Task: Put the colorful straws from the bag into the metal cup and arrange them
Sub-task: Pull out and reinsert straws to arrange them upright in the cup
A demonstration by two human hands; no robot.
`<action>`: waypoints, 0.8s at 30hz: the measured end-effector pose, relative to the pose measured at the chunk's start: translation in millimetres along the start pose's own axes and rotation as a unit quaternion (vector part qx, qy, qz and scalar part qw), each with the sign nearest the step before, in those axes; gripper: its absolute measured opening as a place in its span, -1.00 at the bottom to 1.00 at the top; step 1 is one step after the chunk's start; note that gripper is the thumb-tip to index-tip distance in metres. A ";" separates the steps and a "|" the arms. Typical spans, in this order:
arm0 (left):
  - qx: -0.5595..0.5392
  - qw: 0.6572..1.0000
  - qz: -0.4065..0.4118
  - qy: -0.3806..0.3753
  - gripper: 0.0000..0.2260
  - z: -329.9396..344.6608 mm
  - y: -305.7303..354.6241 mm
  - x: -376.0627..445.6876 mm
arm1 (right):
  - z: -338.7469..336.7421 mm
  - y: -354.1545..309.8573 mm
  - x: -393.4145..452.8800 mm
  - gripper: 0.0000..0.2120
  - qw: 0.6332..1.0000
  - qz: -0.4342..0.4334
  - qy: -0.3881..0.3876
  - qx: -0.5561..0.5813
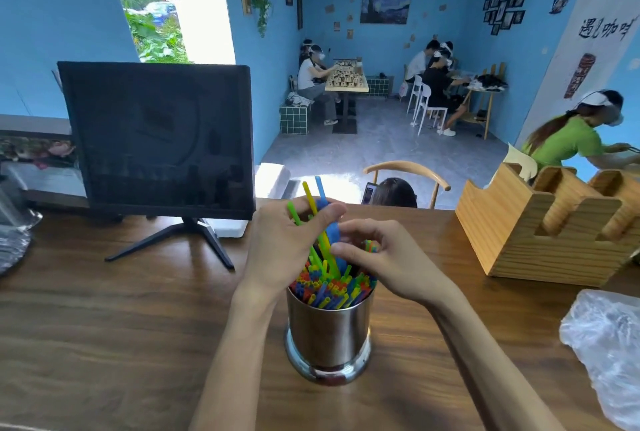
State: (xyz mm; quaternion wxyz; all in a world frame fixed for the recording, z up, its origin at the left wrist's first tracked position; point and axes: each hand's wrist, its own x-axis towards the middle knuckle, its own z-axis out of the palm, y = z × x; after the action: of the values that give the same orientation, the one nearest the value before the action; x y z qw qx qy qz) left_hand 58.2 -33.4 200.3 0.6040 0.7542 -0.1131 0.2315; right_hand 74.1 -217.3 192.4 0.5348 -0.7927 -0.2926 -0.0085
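On the white wall panel [609, 15] at your far right you can read black brush characters, "遇" and "咖啡"; the small poster [581, 74] below them is too blurred to read.

It was a small café or drinks shop. A wooden counter [121, 309] ran across the foreground, bearing a till-style monitor [157, 140] at ten o'clock and a wooden cup-and-lid organiser [530, 233] at two o'clock. Beyond it, at twelve o'clock, people sat at a dining table [347, 82] with white chairs [424, 101], under blue walls hung with a painting [386, 3], a cluster of framed photographs [504, 6] and painted lettering [607, 29].
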 end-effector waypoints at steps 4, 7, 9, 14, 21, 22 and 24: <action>-0.004 1.000 0.004 -0.005 -0.85 4.2 4.3 6.4 | 3.6 5.5 5.2 -0.92 0.999 -0.017 -0.002 -0.048; -0.024 1.000 0.004 -0.008 -0.84 5.0 4.6 8.8 | 4.2 7.0 7.4 -0.87 1.000 -0.012 0.001 0.006; -0.050 0.999 -0.002 -0.011 -0.82 4.3 5.4 9.4 | 4.3 7.3 8.6 -0.87 1.000 -0.009 -0.009 0.011; -0.066 0.998 0.026 0.001 -0.77 -2.7 9.2 15.5 | 6.4 9.1 9.0 -0.93 0.999 -0.015 -0.016 -0.029; -0.075 0.996 0.046 0.009 -0.78 -2.0 11.6 24.3 | -0.9 8.4 8.3 -0.82 0.991 0.010 -0.081 -0.102; -0.076 0.996 0.052 0.020 -0.77 -2.0 12.6 25.9 | -0.8 8.0 7.7 -0.84 0.990 0.014 -0.088 -0.106; -0.071 0.995 0.065 0.039 -0.76 -2.1 13.2 30.3 | -1.5 6.8 7.7 -0.86 0.988 0.021 -0.099 -0.115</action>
State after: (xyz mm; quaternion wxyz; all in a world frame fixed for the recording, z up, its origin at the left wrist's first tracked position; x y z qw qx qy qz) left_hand 78.1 -31.4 226.6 0.6438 0.6906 -0.1541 0.2912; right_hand 84.1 -216.8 189.8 0.4090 -0.8517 -0.3241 0.0476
